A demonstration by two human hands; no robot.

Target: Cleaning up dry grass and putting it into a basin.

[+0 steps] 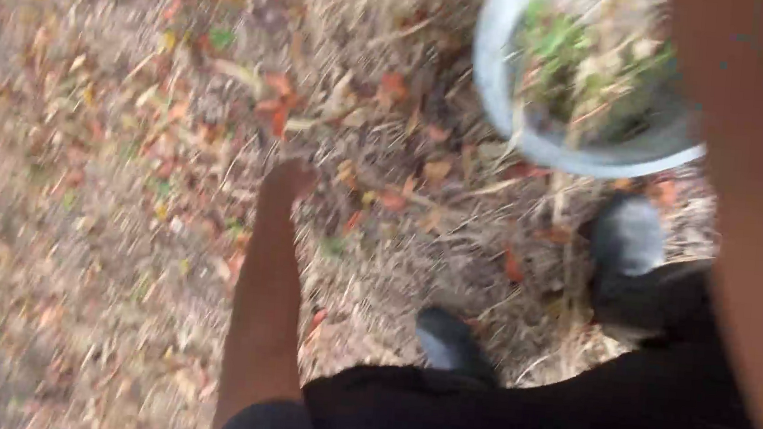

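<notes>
Both hands matter here. Your right arm (753,226) carries the grey bucket (533,136) of plant debris at upper right; its hand is out of view. Your left hand (289,180) hangs free, apparently curled, though blur prevents certainty. Keep the bucket level and step carefully over the leaf-strewn ground (103,174).

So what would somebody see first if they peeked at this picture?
Probably the round pale bucket at the top right, filled with green and dry plant bits. Next comes the left hand in the middle, hanging over ground strewn with dry leaves. Everything is blurred, and two dark shoes show at the lower right.
</notes>
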